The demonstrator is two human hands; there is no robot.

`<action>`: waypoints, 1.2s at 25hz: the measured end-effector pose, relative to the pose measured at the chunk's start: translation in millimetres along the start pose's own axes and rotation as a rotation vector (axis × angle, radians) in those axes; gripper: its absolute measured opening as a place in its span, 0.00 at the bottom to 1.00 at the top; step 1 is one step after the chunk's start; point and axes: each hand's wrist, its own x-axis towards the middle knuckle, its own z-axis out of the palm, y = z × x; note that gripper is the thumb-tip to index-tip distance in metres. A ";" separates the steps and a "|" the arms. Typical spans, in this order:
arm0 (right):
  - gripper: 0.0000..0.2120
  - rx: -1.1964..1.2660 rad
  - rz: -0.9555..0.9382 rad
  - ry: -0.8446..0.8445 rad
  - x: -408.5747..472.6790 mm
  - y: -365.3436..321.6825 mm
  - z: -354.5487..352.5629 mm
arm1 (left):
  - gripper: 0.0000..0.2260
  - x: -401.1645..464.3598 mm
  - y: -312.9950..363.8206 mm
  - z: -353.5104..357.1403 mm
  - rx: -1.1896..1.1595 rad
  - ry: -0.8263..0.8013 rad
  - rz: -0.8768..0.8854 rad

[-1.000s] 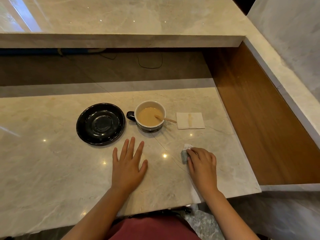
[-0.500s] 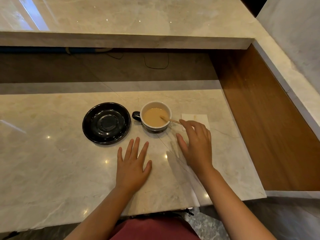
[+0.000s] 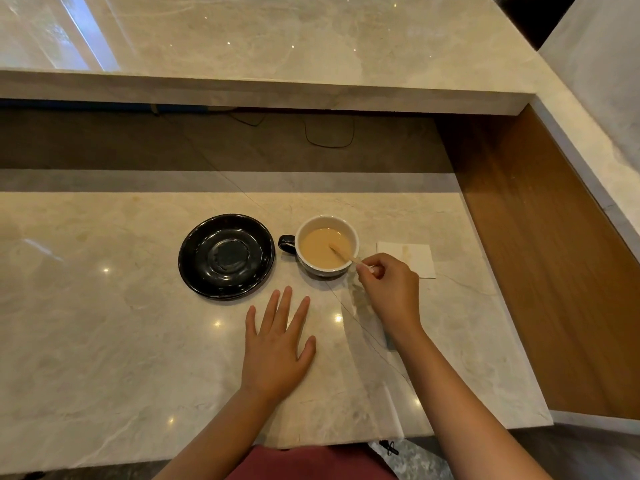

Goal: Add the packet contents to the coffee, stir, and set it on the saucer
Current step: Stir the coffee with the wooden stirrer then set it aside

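Right hand (image 3: 391,292): fingers pinched on the outer end of the wooden stirrer (image 3: 343,255), whose far end dips into the coffee. Left hand (image 3: 277,348): fully spread, palm down on the marble surface (image 3: 104,341), holding nothing. The cup (image 3: 327,245) stands just ahead of the right hand, handle toward the black saucer (image 3: 227,257), which sits beyond the left hand, apart from the cup. A napkin (image 3: 415,258) lies past the right hand. A grey edge under the right wrist may be the packet (image 3: 390,342).

There was one saucer (image 3: 226,257), one cup (image 3: 327,245) of coffee, one stirrer (image 3: 344,255), one napkin (image 3: 412,258), and two hands.
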 end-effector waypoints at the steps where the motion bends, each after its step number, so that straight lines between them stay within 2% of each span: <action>1: 0.04 0.016 -0.014 0.024 1.8 -0.8 0.3 | 0.28 -0.1 0.1 -0.1 0.003 -0.004 -0.001; 4: 0.05 0.114 -0.044 0.073 8.7 -4.1 -0.2 | 0.28 -0.2 0.0 -0.7 0.004 -0.010 -0.004; 8: 0.06 0.200 -0.115 0.034 18.1 -6.3 0.5 | 0.28 -0.8 0.7 -2.5 -0.001 -0.014 -0.004; 13: 0.07 0.032 -0.286 0.047 24.1 1.7 -14.2 | 0.28 -1.2 0.8 -3.9 -0.005 -0.020 -0.005; 15: 0.06 -0.024 -0.348 0.003 21.6 7.4 -21.9 | 0.28 -1.4 0.8 -4.0 -0.002 -0.020 -0.005; 19: 0.07 0.079 -0.309 -0.101 16.3 -1.4 -7.0 | 0.28 -1.5 0.7 -4.1 -0.003 -0.011 -0.005; 21: 0.07 0.062 -0.331 -0.055 21.9 -8.1 -1.3 | 0.28 -1.3 1.0 -4.4 -0.005 -0.006 -0.006; 24: 0.05 -0.089 -0.434 0.040 31.3 -3.0 -14.0 | 0.28 -1.4 1.3 -4.7 -0.008 -0.002 -0.005; 26: 0.05 -0.131 -0.465 0.048 29.7 4.1 -22.9 | 0.28 -1.1 1.1 -4.3 -0.002 -0.010 -0.006; 30: 0.06 0.019 -0.403 -0.084 17.5 -1.7 -8.3 | 0.28 -1.1 0.5 -3.0 0.009 -0.021 -0.012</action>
